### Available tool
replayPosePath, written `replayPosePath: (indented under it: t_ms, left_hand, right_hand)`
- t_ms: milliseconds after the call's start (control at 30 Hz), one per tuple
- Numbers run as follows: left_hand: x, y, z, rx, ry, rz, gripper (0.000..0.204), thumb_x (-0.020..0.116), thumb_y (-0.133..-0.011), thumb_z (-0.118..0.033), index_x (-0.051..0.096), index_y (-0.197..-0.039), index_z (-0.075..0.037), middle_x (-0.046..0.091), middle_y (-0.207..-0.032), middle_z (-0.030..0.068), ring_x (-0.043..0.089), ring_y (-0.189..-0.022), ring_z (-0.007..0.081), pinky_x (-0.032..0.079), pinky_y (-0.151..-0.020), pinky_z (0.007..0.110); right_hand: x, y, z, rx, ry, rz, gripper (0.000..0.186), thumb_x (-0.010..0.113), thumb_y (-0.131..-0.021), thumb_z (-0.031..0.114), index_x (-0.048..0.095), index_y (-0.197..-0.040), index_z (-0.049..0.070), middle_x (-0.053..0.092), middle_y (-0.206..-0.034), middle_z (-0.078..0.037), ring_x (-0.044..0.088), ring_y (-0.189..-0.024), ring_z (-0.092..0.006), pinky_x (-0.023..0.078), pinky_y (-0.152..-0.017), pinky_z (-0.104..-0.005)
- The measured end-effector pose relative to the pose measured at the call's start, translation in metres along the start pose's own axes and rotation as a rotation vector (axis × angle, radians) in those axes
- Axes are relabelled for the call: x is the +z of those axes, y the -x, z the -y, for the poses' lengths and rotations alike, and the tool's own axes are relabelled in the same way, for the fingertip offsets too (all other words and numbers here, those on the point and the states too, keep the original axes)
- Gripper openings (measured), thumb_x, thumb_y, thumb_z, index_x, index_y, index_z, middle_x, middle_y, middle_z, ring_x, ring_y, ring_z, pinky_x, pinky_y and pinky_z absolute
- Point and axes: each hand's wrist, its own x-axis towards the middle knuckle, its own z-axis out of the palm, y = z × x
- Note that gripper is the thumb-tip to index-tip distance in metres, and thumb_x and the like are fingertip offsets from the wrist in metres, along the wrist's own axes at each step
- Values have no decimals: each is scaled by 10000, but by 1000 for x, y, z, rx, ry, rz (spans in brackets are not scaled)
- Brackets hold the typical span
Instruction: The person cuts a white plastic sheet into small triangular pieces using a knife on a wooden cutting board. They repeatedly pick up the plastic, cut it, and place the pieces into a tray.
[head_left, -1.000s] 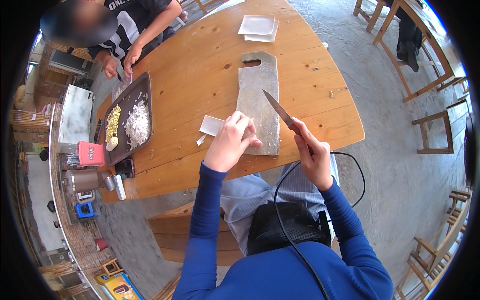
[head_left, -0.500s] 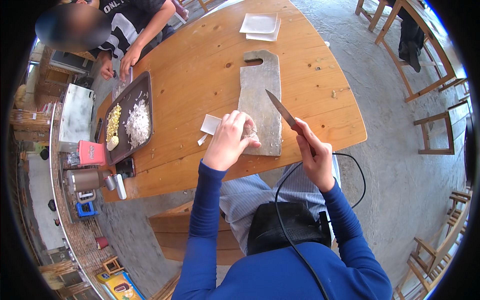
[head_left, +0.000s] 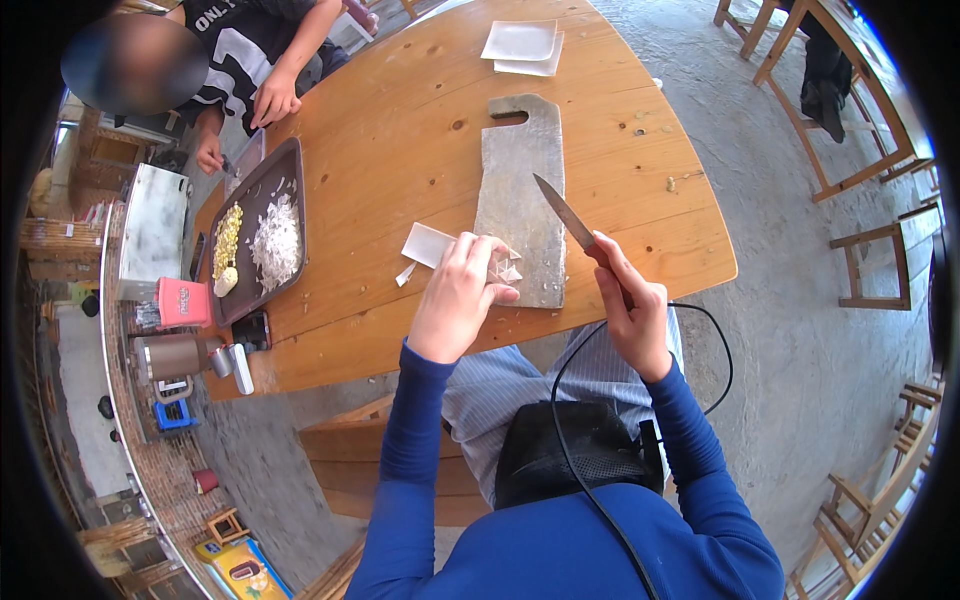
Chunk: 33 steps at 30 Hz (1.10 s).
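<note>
My right hand [head_left: 637, 316] is closed round the handle of a knife [head_left: 568, 215], whose blade points up and away over the right edge of the grey cutting board [head_left: 520, 190]. At the near part of the board, my left hand [head_left: 458, 290] curls round a small bunch of pale cut pieces [head_left: 507, 268]. Their corners stick out as triangles, and the fingers hide the rest. Just left of that hand lies a white square sheet [head_left: 426, 243], partly covered by it, with a small white scrap [head_left: 405, 274] next to it.
Two more white sheets [head_left: 520, 42] overlap at the table's far end. A dark tray [head_left: 302, 190] at the left holds white shreds [head_left: 276, 245] and yellow chopped bits [head_left: 227, 245]. Across the far left corner sits another person [head_left: 275, 95]. A black cable [head_left: 560, 430] runs over my lap.
The pale pieces in my left hand now show more separate triangular corners. More of the white sheet beside it is visible. The other person's hands have shifted near the tray.
</note>
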Motion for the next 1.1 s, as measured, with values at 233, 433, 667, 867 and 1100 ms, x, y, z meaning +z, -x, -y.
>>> replayPosePath:
  t_ms: [233, 433, 667, 867, 1100]
  left_hand:
    - [4, 1, 5, -9, 15, 32, 264, 760, -763, -3, 581, -958, 2, 600, -963, 133, 630, -906, 305, 507, -784, 401]
    - [5, 2, 7, 28, 46, 15, 199, 742, -777, 19, 584, -898, 10, 594, -941, 131, 630, -868, 313, 505, -758, 404]
    - [1, 3, -1, -6, 134, 29, 172, 733, -805, 11, 586, -895, 16, 615, -879, 109, 655, -809, 264, 527, -730, 373]
    - [9, -2, 2, 57, 275, 16, 163, 670, -847, 48, 584, -984, 22, 612, -888, 141, 651, -822, 271, 543, -749, 384]
    - [7, -10, -4, 9, 174, 15, 246, 680, -839, 48, 592, -1065, 5, 599, -924, 134, 655, -792, 249, 534, -747, 386]
  right_hand:
    - [-1, 0, 1, 17, -11, 15, 396, 589, -949, 10, 585, -1343, 38, 738, -1030, -131, 595, -578, -118, 485, -577, -245]
    - [-1, 0, 0, 4, -18, 7, 396, 591, -947, 8, 585, -1342, 35, 738, -1033, -136, 594, -574, -121, 484, -575, -249]
    - [1, 0, 0, -1, -17, -1, 393, 589, -950, 15, 587, -1342, 42, 739, -1026, -135, 582, -558, -124, 481, -565, -255]
    - [0, 1, 0, 21, -14, 12, 394, 587, -952, 21, 588, -1345, 54, 741, -1018, -126, 528, -522, -117, 461, -538, -254]
    - [0, 0, 0, 19, -8, 11, 395, 586, -950, 17, 586, -1343, 51, 741, -1016, -127, 555, -534, -120, 467, -543, -254]
